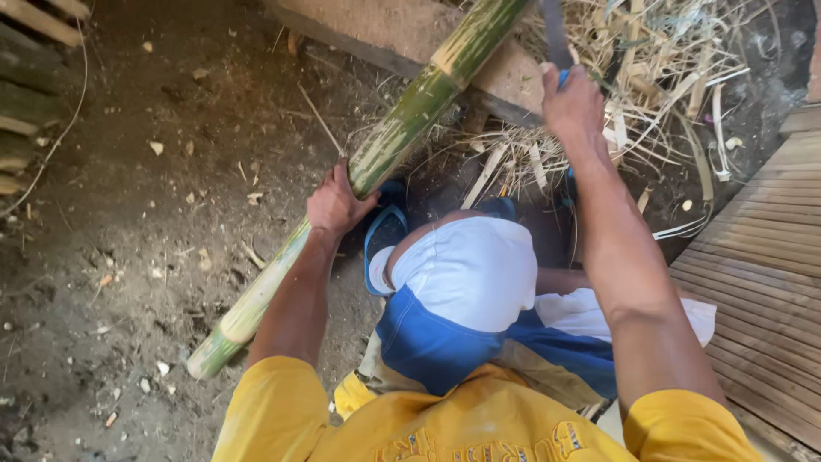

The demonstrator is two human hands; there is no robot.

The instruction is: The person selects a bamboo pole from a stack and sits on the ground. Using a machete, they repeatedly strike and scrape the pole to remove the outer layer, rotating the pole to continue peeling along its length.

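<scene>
Head view: left hand (336,205) wraps around a long green bamboo pole (389,145), steadying it at a slant, far end propped on a stone slab (402,34), near end on the dirt floor (128,214). Right hand (571,107) closes round a knife (554,34), blade raised beside the pole's upper part. Split strips (650,94) pile beyond; a slatted platform (761,282) lies to the right.
</scene>
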